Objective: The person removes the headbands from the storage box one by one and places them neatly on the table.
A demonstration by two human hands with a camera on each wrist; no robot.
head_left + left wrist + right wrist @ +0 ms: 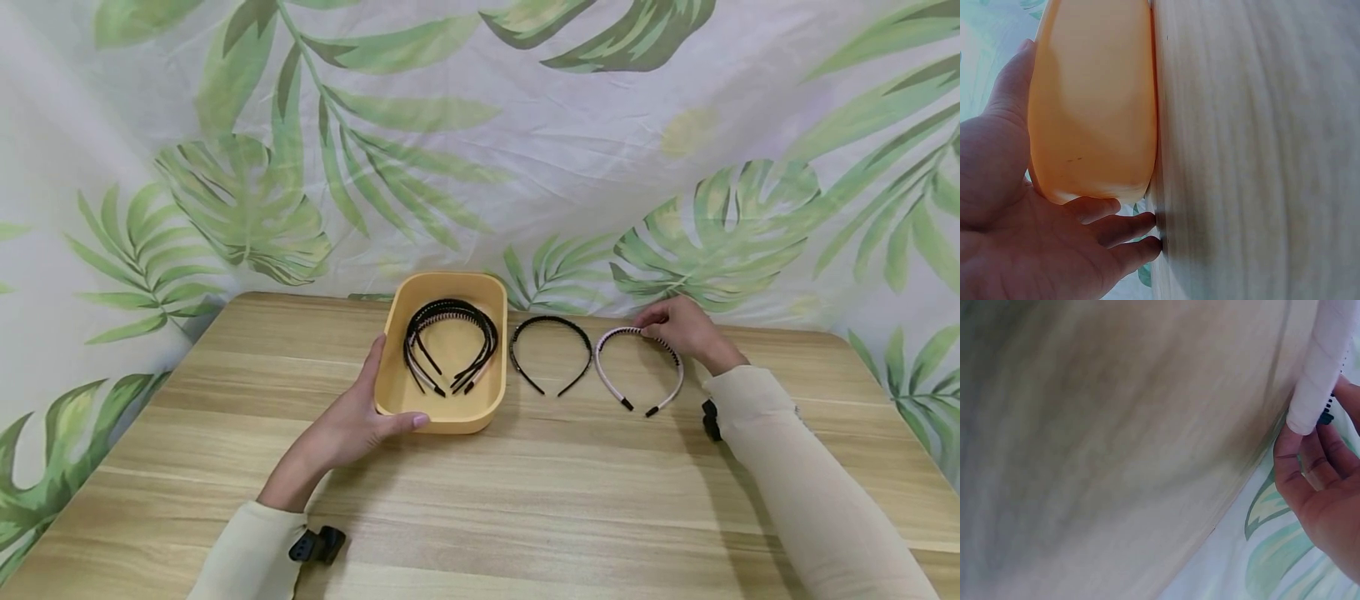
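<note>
My left hand (352, 421) holds a yellow plastic box (442, 423) at its near left corner. The thumb lies along the near wall, with the fingers on the left side; in the left wrist view the fingers (1125, 230) bend round the box's end. Several headbands (450, 312), mostly black, lie together inside. To the right, my right hand (682, 327) pinches the top of a pale pink headband (611, 385) with black teeth and dark tips. The right wrist view shows the fingertips at its pale band (1322, 369). A black headband (551, 319) lies between box and pink headband.
A wood-grain table (480, 517) lies under everything. Just behind its far edge hangs a white cloth (555, 158) with green leaf prints. Both sleeves carry a small black device (318, 546) near the wrist.
</note>
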